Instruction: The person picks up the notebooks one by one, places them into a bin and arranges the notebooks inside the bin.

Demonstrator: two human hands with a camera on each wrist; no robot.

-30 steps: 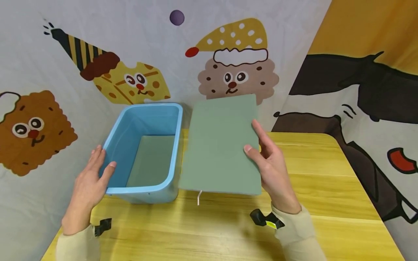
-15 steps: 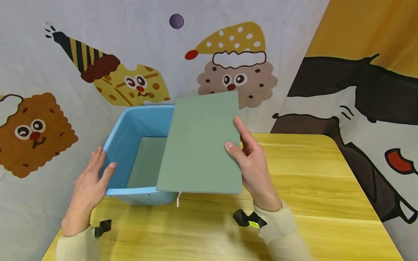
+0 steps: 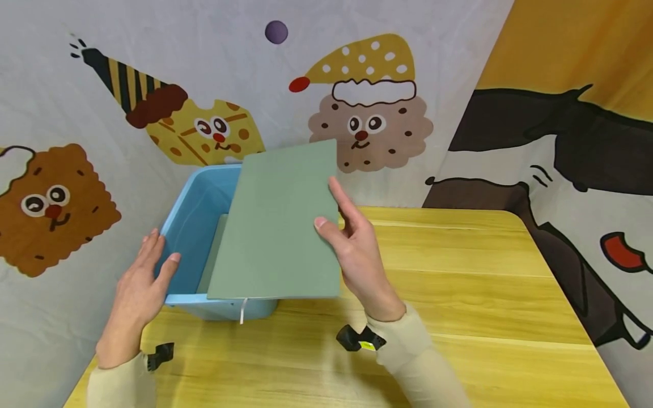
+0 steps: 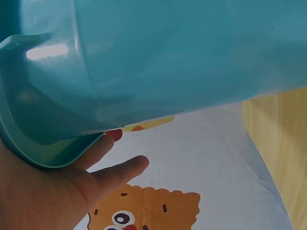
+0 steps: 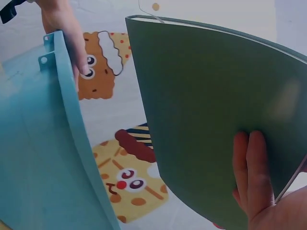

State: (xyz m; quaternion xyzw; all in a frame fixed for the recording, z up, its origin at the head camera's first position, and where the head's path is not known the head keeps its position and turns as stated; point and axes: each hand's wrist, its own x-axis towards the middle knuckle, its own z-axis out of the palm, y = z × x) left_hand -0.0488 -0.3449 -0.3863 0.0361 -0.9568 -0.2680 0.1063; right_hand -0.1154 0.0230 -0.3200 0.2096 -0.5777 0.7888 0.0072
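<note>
My right hand [image 3: 357, 260] holds a green notebook [image 3: 278, 226] by its right edge, thumb on the upper cover and fingers [image 5: 256, 167] underneath. A thin white ribbon [image 3: 243, 311] hangs from its near edge. Tilted, the notebook covers much of a light blue plastic bin [image 3: 191, 226] in the head view. My left hand [image 3: 138, 294] grips the bin's left rim near the front corner, thumb over the inside. In the left wrist view, that hand [image 4: 53, 191] lies at the rim beside the bin wall. A flat green item [image 3: 213, 255] partly shows on the bin floor.
The bin stands on the left of a yellow wood-grain table [image 3: 449, 306]. Behind hangs a pale cloth [image 3: 219, 45] printed with cartoon food figures. Small black devices [image 3: 349, 337] sit at both wrists.
My right hand has carried the notebook left, from beside the bin to over it, so it now hides much of the opening. My left hand has stayed at the rim.
</note>
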